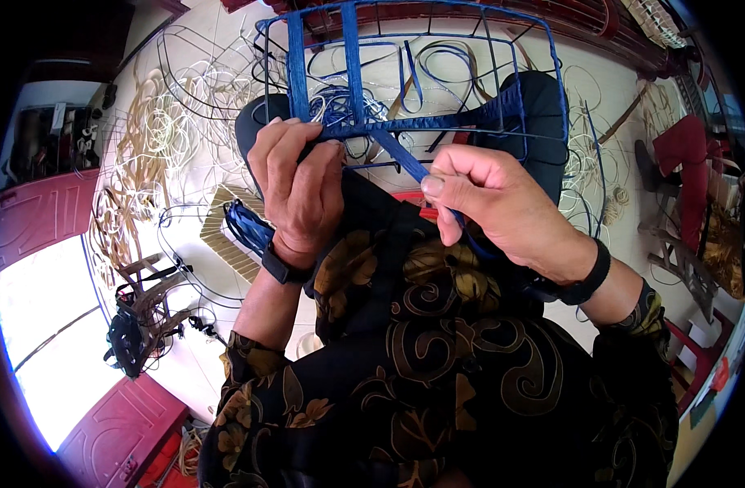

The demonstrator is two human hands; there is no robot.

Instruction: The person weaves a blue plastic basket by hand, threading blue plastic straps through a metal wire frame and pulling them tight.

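Observation:
A black wire frame, partly wrapped and crossed with flat blue strips, rests across my knees at the top middle, its lower bar tightly bound in blue. My left hand curls over that bar at its left part, fingertips closed on the blue wrapping. My right hand pinches a loose flat blue strip between thumb and forefinger, right of and below the bar, with the strip running up to the frame and its tail hanging below my fingers.
Tangled pale and tan strands cover the floor around me. A yellowish slatted piece lies at left, near a dark tangled heap. Red panelled doors flank a bright opening. Wooden chair parts and red cloth are at right.

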